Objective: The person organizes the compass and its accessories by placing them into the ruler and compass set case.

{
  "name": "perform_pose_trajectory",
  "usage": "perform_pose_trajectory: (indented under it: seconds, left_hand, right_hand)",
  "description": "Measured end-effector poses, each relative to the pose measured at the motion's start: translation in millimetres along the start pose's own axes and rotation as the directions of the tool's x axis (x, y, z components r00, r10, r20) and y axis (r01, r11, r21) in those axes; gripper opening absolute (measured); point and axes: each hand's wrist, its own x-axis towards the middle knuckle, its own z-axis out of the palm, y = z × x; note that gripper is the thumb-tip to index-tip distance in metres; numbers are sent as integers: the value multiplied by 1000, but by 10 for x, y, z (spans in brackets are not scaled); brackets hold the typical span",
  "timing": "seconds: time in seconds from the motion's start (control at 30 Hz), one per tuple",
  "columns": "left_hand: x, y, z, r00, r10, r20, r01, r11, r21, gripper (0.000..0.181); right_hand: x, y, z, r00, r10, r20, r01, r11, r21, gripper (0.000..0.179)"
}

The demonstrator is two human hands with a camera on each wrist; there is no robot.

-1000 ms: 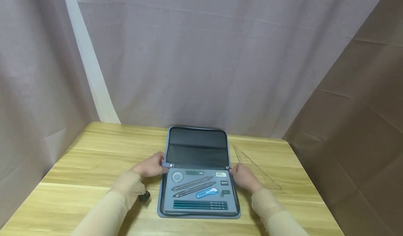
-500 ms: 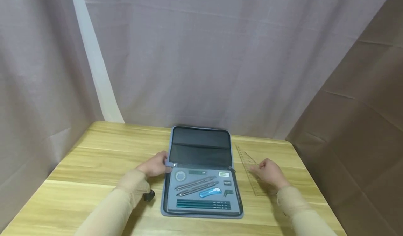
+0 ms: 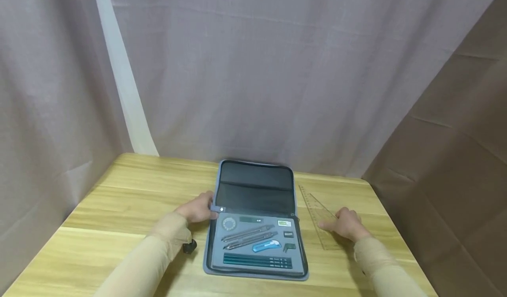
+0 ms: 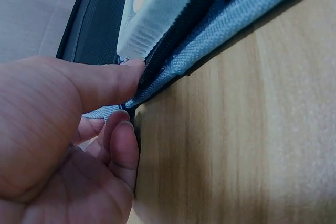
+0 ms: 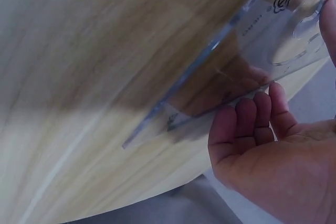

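Note:
A blue zippered case (image 3: 256,277) lies unfolded on the wooden table, its dark lid (image 3: 255,196) laid back. My left hand (image 3: 198,207) pinches the case's left edge near the fold; in the left wrist view the thumb (image 4: 113,82) is on the zipper edge, fingers curled below. To the right of the case lies a clear triangular set square (image 3: 313,209). My right hand (image 3: 348,225) grips its slanted edge, thumb over the plastic. In the right wrist view, curled fingers (image 5: 247,116) meet the edge of the set square (image 5: 231,61).
The case's grey insert holds a round dial-like piece (image 3: 229,224), two metal compasses (image 3: 248,236), a blue cutter (image 3: 267,245), a sharpener (image 3: 288,234), an eraser (image 3: 284,223) and several green pencils (image 3: 257,260). Curtains (image 3: 253,77) hang behind the table (image 3: 130,209).
My right hand has left the case's right edge and moved right to the set square, which now sits turned slightly and nearer the case. The left hand keeps its hold on the case.

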Motion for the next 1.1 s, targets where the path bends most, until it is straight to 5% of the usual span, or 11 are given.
perform_pose_trajectory:
  seconds: [0.27,0.5,0.73,0.97,1.1]
  left_hand:
    - [-5,28,-2,1000,-4,-7,4,999,34,48]
    - [31,25,15,1000,5,8,-5,998,56,49]
    - [89,21,51,1000,9,-5,-9,999,49,46]
    - [89,30,69,999,33,2,-33,999,35,39]
    - [96,32,67,999,51,-3,-51,998,34,37]
  right_hand:
    - [68,33,-17,1000,15,22,-15,1000,12,93]
    - [69,85,17,997,46,62,-51,996,73,56]
    - [65,134,-116,995,0,97,-9,996,92,83]
    - [52,246,-223,996,-61,66,54,992,114,31]
    - [102,295,-239,994,-86,67,70,974,215,16]
